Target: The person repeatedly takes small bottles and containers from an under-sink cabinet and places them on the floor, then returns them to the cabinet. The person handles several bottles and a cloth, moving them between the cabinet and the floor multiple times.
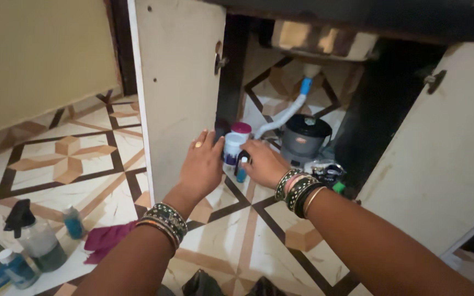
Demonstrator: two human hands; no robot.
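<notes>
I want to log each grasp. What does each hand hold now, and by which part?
The right hand grips a small blue bottle near its dark top. The left hand rests against the side of a white jar; a closed hold cannot be told.

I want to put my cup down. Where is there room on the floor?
Bare tiles lie between the two arms, in front of the cabinet, and by the yellow wall. It is crowded where the left hand and right hand meet the white jar, and around the spray bottle and cloth.

The floor tiles (pixel 231 241) looked glossy and smooth, the cabinet door (pixel 176 82) matt wood, the bangles (pixel 297 189) shiny metal.
</notes>
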